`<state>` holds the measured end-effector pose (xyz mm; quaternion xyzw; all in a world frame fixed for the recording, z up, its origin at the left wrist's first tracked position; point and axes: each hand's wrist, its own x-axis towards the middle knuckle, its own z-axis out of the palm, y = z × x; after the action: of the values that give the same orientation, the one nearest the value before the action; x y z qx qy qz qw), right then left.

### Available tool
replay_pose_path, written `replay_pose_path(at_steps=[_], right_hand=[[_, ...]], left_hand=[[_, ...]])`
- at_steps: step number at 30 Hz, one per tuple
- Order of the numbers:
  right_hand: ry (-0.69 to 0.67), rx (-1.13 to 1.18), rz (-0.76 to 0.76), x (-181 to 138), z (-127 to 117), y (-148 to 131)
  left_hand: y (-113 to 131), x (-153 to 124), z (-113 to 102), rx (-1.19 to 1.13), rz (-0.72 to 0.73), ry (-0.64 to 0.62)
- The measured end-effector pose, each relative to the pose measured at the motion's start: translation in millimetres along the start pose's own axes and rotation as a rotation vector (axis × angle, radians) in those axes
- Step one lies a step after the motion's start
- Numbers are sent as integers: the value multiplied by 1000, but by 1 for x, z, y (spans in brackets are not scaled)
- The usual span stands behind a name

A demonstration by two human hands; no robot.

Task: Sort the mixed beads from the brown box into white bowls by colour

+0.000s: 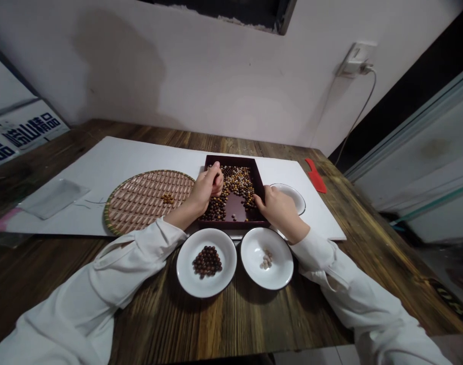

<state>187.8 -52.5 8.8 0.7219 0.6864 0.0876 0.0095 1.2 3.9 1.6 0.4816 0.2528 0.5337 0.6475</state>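
A dark maroon box (237, 205) holds many small round beads (237, 177) in brown, yellow and pale tones, with a bare patch of its floor showing near the front. Over the box's left side my left hand (209, 188) is closed in a fist; what is inside the fingers is hidden. My right hand (280, 207) is at the box's right wall, thumb on the inner side and fingers curled at the rim. Close in front stand two white bowls: the left bowl (186, 276) has dark brown beads (207, 261), the right bowl (250, 274) a few pale beads (267, 259).
Left of the box lies a round woven tray (136, 197) with several yellow-brown beads (167, 198). Another white dish (294, 195) is partly behind my right hand. A red scraper-like tool (315, 177) lies at the right. A white board (322, 218) covers part of the wooden table (224, 329).
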Motion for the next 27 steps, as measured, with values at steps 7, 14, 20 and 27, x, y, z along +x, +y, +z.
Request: replay_pose_path(at_steps=[7, 14, 20, 27], right_hand=[[7, -9, -1, 1, 2, 1], [11, 21, -6, -2, -1, 0], [24, 57, -8, -1, 1, 0], [53, 103, -12, 0, 3, 0]], left_hand=[[0, 0, 1, 18, -40, -9], [0, 0, 3, -6, 11, 80], [-3, 0, 2, 52, 3, 102], [-4, 1, 1, 89, 15, 117]])
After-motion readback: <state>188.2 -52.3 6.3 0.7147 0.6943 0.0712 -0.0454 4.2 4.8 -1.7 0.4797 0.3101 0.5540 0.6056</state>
